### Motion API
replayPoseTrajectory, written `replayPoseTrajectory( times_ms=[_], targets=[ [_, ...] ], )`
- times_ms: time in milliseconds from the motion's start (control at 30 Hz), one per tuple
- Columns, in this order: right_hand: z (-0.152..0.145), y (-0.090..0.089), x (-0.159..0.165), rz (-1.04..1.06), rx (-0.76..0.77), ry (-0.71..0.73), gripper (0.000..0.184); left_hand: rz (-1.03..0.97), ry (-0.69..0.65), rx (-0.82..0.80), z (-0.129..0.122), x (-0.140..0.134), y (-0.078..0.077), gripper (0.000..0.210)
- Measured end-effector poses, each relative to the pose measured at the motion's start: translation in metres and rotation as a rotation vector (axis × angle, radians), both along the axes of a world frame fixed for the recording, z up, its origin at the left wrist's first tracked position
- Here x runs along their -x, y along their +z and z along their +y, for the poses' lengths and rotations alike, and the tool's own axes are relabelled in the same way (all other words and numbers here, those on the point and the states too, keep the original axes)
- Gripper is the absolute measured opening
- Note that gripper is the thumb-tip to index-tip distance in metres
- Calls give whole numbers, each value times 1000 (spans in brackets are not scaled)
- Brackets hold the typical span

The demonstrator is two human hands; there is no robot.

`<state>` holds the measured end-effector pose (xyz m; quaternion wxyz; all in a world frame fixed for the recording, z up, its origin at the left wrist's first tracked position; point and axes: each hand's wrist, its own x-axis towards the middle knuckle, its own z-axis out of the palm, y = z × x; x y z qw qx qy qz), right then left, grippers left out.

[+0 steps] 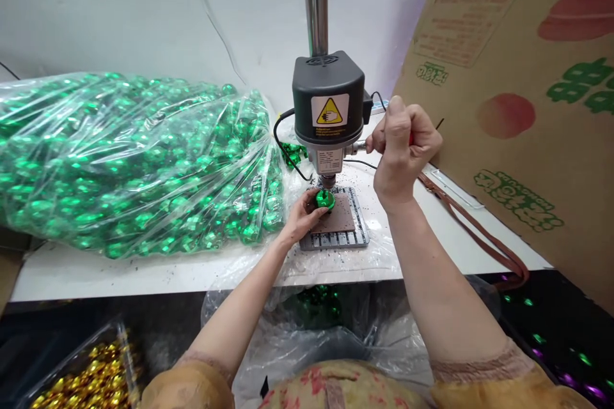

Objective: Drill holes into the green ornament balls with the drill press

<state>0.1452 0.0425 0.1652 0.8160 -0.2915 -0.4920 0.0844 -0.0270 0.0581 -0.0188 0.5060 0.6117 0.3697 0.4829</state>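
A shiny green ball is pinched in the fingers of my left hand, just under the chuck of a black bench drill press. Beneath the ball lies a brown board on the slotted metal base. My right hand is wrapped round the feed lever at the drill's right side; the fingers cover most of the lever. Whether the drill bit touches the ball cannot be made out. Dark shavings are scattered about the base.
A large clear bag of green balls fills the left of the white table. A printed cardboard box leans on the right, near a brown strap. Below the table edge are gold balls and a plastic bag with green balls.
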Motion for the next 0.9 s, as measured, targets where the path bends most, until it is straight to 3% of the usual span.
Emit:
replayPoseTrajectory(
  times_ms=[400,633,733,900],
  targets=[
    [7,7,-4,80,-26,122,51,207,40,-162,-21,-8,0,60],
    [2,11,-3,55,-52,124,49,186,93,-146,-25,-14,0,48],
    [1,8,-3,50,-87,144,47,190,97,-149,-25,-14,0,48],
    [-3,-5,0,31,-91,41,50,211,98,-152,-27,-14,2,48]
  ],
)
